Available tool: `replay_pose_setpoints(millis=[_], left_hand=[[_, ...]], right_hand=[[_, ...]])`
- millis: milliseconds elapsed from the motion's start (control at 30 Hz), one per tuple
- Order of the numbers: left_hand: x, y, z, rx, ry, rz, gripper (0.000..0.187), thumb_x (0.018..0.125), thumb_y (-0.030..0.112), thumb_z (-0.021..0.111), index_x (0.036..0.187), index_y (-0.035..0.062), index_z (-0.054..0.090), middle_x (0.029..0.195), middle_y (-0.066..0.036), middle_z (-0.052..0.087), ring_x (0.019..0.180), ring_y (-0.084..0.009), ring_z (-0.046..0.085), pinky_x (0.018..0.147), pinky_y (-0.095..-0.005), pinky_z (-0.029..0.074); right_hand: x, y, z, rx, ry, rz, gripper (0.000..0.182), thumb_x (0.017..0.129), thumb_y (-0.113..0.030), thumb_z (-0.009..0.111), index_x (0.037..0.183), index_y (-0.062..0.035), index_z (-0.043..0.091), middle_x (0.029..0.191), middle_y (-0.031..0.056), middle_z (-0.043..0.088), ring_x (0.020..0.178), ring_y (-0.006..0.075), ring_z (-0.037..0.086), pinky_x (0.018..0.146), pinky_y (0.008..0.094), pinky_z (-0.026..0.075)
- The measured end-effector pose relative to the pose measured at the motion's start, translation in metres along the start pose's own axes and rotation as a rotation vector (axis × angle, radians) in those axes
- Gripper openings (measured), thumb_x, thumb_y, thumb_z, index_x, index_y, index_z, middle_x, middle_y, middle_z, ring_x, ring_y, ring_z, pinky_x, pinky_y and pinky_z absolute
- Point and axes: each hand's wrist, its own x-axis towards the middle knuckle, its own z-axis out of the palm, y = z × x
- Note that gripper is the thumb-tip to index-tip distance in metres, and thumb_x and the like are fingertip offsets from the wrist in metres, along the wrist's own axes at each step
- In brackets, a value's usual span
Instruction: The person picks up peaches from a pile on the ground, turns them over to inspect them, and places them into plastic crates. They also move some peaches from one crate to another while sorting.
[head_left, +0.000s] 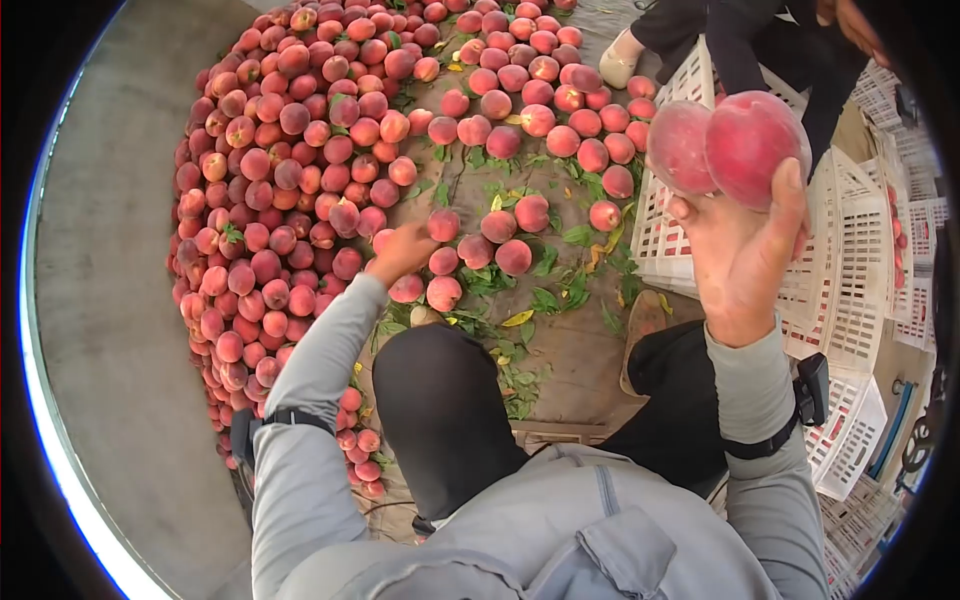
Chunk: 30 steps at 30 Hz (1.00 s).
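My right hand (740, 250) is raised near the camera and grips two large peaches (725, 145) side by side. My left hand (403, 250) reaches forward to the ground and closes its fingers on one peach (443, 224) at the edge of a big pile of red and pink peaches (300, 180). A few loose peaches (505, 245) and green leaves lie right beside that hand. Grey sleeves cover both of my arms.
White slatted plastic crates (850, 270) stand at the right, behind my raised hand. Another person in dark clothes with a light shoe (620, 62) is at the top right. Bare grey concrete floor (110, 300) lies left of the pile. A strapped device (812, 388) sits on my right forearm.
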Motion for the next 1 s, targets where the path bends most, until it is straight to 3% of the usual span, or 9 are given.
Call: replay_pose_setpoints(millis=[100, 200, 400, 600, 667, 733, 833, 900, 1000], left_hand=[[-0.007, -0.112, 0.003, 0.393, 0.388, -0.046, 0.048, 0.071, 0.019, 0.072, 0.116, 0.0138, 0.058, 0.118, -0.017, 0.054, 0.104, -0.0390, 0.053, 0.090, -0.0463, 0.047], [0.006, -0.147, -0.025, 0.548, 0.676, -0.040, 0.064, 0.067, 0.013, 0.073, 0.127, 0.0187, 0.050, 0.133, -0.019, 0.041, 0.112, -0.0438, 0.046, 0.092, -0.0489, 0.046], [0.075, -0.186, -0.041, 0.321, 0.494, -0.182, 0.078, 0.069, 0.023, 0.079, 0.138, 0.0144, 0.043, 0.142, -0.018, 0.039, 0.124, -0.0393, 0.045, 0.098, -0.0495, 0.043], [0.064, -0.182, -0.029, 0.132, 0.561, -0.336, 0.073, 0.065, 0.028, 0.083, 0.127, 0.0073, 0.052, 0.130, -0.019, 0.050, 0.104, -0.0382, 0.060, 0.089, -0.0430, 0.050], [0.058, -0.210, -0.015, -0.518, 0.279, -0.265, 0.060, 0.065, 0.026, 0.080, 0.117, 0.0057, 0.058, 0.117, -0.019, 0.057, 0.099, -0.0372, 0.061, 0.085, -0.0427, 0.051], [0.037, -0.208, 0.003, -0.051, 0.423, -0.144, 0.056, 0.064, 0.028, 0.076, 0.112, 0.0067, 0.060, 0.108, -0.018, 0.060, 0.098, -0.0357, 0.059, 0.088, -0.0414, 0.049], [0.027, -0.194, 0.011, 0.131, 0.449, -0.178, 0.054, 0.067, 0.024, 0.074, 0.116, 0.0079, 0.058, 0.109, -0.015, 0.058, 0.101, -0.0373, 0.056, 0.090, -0.0430, 0.047], [0.044, -0.187, 0.009, 0.392, 0.579, 0.076, 0.054, 0.071, 0.021, 0.072, 0.121, 0.0096, 0.055, 0.112, -0.014, 0.055, 0.105, -0.0387, 0.052, 0.091, -0.0455, 0.045], [0.077, -0.138, -0.014, 0.283, 0.553, 0.095, 0.053, 0.074, 0.016, 0.070, 0.123, 0.0101, 0.052, 0.114, -0.014, 0.055, 0.117, -0.0401, 0.047, 0.094, -0.0452, 0.043]], right_hand=[[0.006, 0.013, 0.002, -0.017, 0.059, 0.065, 0.064, 0.089, -0.058, 0.053, 0.131, -0.0114, 0.045, 0.123, 0.0052, 0.054, 0.103, 0.0189, 0.054, 0.068, 0.0294, 0.040], [0.010, 0.028, 0.011, -0.027, 0.028, 0.128, 0.065, 0.090, -0.059, 0.052, 0.133, -0.0120, 0.042, 0.128, 0.0065, 0.051, 0.111, 0.0226, 0.052, 0.070, 0.0306, 0.041], [0.015, 0.052, 0.037, -0.078, -0.023, 0.215, 0.063, 0.090, -0.060, 0.051, 0.132, -0.0146, 0.042, 0.127, 0.0048, 0.050, 0.110, 0.0230, 0.052, 0.069, 0.0316, 0.042], [0.019, 0.069, 0.056, -0.154, 0.045, 0.254, 0.072, 0.088, -0.064, 0.049, 0.135, -0.0099, 0.041, 0.122, 0.0073, 0.056, 0.096, 0.0194, 0.057, 0.067, 0.0304, 0.042], [0.018, 0.072, 0.056, -0.129, 0.058, 0.265, 0.072, 0.088, -0.064, 0.049, 0.135, -0.0103, 0.040, 0.121, 0.0074, 0.056, 0.096, 0.0196, 0.057, 0.067, 0.0304, 0.042], [0.018, 0.074, 0.054, -0.124, 0.050, 0.263, 0.072, 0.088, -0.065, 0.049, 0.135, -0.0107, 0.040, 0.122, 0.0074, 0.056, 0.097, 0.0199, 0.057, 0.067, 0.0307, 0.042], [0.018, 0.074, 0.053, -0.137, 0.040, 0.290, 0.073, 0.087, -0.066, 0.049, 0.135, -0.0108, 0.041, 0.123, 0.0073, 0.055, 0.098, 0.0203, 0.057, 0.067, 0.0307, 0.042], [0.017, 0.074, 0.047, -0.120, -0.001, 0.309, 0.071, 0.087, -0.066, 0.049, 0.134, -0.0131, 0.041, 0.125, 0.0065, 0.053, 0.104, 0.0217, 0.054, 0.069, 0.0326, 0.042], [0.014, 0.076, 0.043, -0.095, -0.022, 0.329, 0.070, 0.087, -0.067, 0.049, 0.134, -0.0154, 0.041, 0.128, 0.0059, 0.050, 0.110, 0.0233, 0.052, 0.070, 0.0344, 0.042]])
